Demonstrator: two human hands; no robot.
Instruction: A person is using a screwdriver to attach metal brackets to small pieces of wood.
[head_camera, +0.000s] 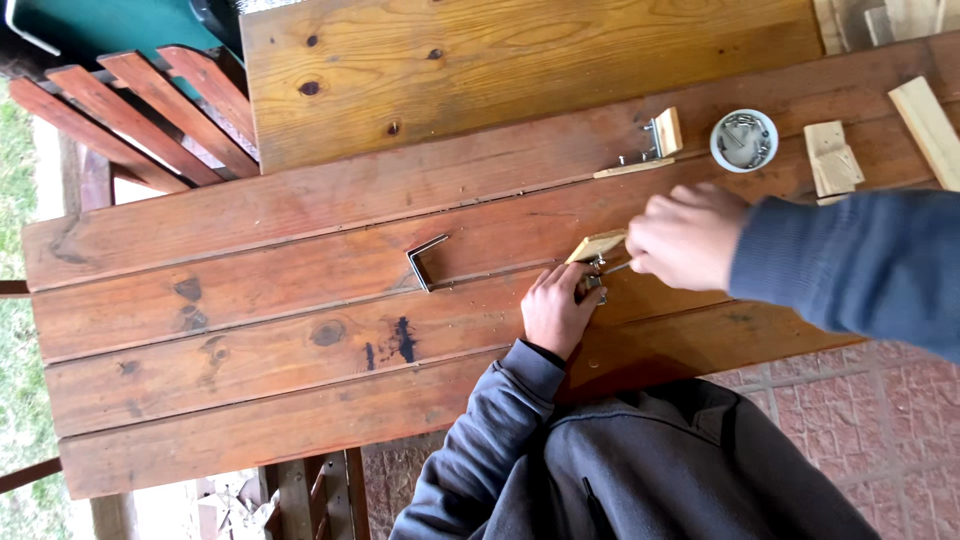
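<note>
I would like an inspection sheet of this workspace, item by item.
Surface: red-brown plank table, with a paler board on it.
Job's things: left hand holds a small wood block with metal fittings; right hand works a thin tool at it.
Clutter: bent metal bracket, white cup of screws, second block with a bracket, wood offcuts.
Grippers: both hands closed on their work.
Cables: nothing seen.
Surroundings: red slatted chair, paved floor, grass.

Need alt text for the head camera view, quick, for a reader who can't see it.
On a brown plank table, the left hand steadies a small wood block while the right hand works a thin metal tool against it. A bent metal bracket and white dish of screws lie nearby.
</note>
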